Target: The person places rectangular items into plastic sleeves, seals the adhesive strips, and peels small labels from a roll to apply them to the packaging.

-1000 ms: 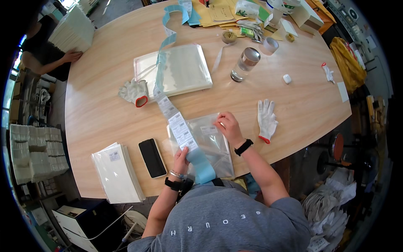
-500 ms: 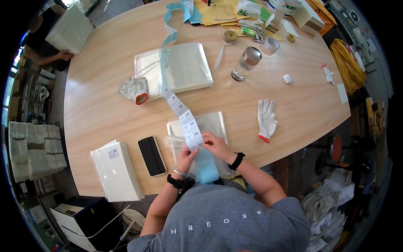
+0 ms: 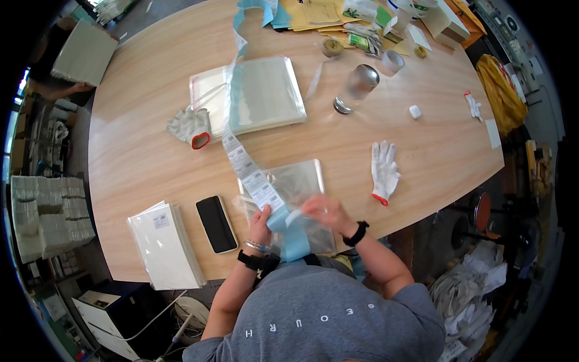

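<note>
My left hand (image 3: 260,225) pinches a long strip of printed labels (image 3: 242,163) near its lower end. Past the thumb, bare light-blue backing (image 3: 296,241) folds over and hangs toward my lap. My right hand (image 3: 329,213), blurred by motion, is just right of the strip. A white label (image 3: 294,216) shows at its fingertips, close to the backing. Beneath both hands lies a stack of clear plastic bags (image 3: 303,176). The strip runs up across a larger stack of clear bags (image 3: 271,90) to the table's far edge.
A phone (image 3: 216,224) and bagged white sheets (image 3: 161,247) lie at left. Work gloves (image 3: 384,169) (image 3: 188,128) rest on the table (image 3: 139,163). A glass jar (image 3: 360,84), tape rolls (image 3: 393,61) and yellow envelopes (image 3: 313,15) are farther off. Another person holds a white stack (image 3: 84,53).
My right hand has moved right, away from the strip, with a white label at its fingers. More blue backing shows below my left hand. The other person's stack has shifted left.
</note>
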Action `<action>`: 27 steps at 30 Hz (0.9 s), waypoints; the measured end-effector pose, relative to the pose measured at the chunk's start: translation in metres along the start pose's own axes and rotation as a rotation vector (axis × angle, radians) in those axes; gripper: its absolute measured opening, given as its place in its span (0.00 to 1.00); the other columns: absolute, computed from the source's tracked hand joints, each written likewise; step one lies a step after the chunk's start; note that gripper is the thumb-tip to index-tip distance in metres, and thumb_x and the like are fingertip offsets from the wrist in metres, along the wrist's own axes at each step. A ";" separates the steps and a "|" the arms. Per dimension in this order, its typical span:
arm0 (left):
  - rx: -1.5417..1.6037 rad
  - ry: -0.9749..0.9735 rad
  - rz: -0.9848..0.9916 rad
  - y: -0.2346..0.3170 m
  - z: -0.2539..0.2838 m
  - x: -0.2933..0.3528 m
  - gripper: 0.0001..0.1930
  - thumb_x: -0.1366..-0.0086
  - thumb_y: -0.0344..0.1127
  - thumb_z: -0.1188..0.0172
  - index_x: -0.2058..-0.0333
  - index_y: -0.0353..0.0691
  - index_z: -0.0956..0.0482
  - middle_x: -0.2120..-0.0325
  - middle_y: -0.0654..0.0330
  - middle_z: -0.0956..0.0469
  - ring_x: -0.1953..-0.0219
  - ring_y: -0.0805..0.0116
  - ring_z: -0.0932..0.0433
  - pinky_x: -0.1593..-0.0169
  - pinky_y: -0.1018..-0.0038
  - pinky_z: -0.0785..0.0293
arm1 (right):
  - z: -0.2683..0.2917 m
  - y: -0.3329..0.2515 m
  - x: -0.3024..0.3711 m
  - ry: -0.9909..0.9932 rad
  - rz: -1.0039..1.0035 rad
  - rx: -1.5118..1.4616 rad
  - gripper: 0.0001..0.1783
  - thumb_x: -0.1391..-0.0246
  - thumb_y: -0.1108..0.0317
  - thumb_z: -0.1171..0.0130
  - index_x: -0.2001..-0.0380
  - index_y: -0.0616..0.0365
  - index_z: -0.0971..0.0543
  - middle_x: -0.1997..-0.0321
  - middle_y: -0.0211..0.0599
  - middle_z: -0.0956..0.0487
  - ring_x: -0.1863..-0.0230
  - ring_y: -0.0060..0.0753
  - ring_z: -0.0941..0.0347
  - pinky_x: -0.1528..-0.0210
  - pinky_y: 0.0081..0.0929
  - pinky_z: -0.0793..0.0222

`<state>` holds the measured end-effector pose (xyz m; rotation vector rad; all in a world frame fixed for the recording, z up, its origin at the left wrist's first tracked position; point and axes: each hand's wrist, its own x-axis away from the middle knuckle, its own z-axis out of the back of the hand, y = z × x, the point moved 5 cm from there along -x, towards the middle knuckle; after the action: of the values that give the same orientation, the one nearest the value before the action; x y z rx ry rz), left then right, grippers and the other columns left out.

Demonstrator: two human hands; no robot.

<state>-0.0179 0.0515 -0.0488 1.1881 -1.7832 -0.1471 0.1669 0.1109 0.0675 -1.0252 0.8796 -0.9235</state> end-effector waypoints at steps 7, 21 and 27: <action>-0.051 -0.014 -0.025 0.002 -0.001 0.002 0.14 0.38 0.41 0.49 0.62 0.34 0.28 0.67 0.62 0.25 0.67 0.76 0.26 0.65 0.80 0.30 | 0.019 0.077 -0.032 0.153 -0.398 -0.014 0.06 0.54 0.73 0.44 0.72 0.65 0.23 0.76 0.35 0.22 0.74 0.20 0.28 0.70 0.18 0.33; -0.051 -0.045 -0.015 -0.003 0.006 -0.001 0.13 0.38 0.39 0.49 0.62 0.34 0.28 0.66 0.60 0.25 0.66 0.73 0.26 0.62 0.77 0.29 | 0.030 0.085 -0.064 0.170 -0.137 0.469 0.09 0.60 0.69 0.39 0.75 0.59 0.27 0.72 0.36 0.29 0.74 0.38 0.31 0.71 0.29 0.34; -0.060 -0.078 -0.039 -0.006 0.011 -0.007 0.13 0.39 0.39 0.49 0.63 0.34 0.28 0.66 0.60 0.25 0.66 0.73 0.25 0.62 0.78 0.29 | 0.035 0.083 -0.068 0.153 -0.202 0.333 0.08 0.58 0.70 0.40 0.80 0.62 0.27 0.76 0.37 0.29 0.75 0.38 0.32 0.73 0.30 0.36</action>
<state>-0.0219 0.0502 -0.0626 1.1884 -1.8115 -0.2716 0.1917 0.2039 0.0094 -0.7706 0.7245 -1.2852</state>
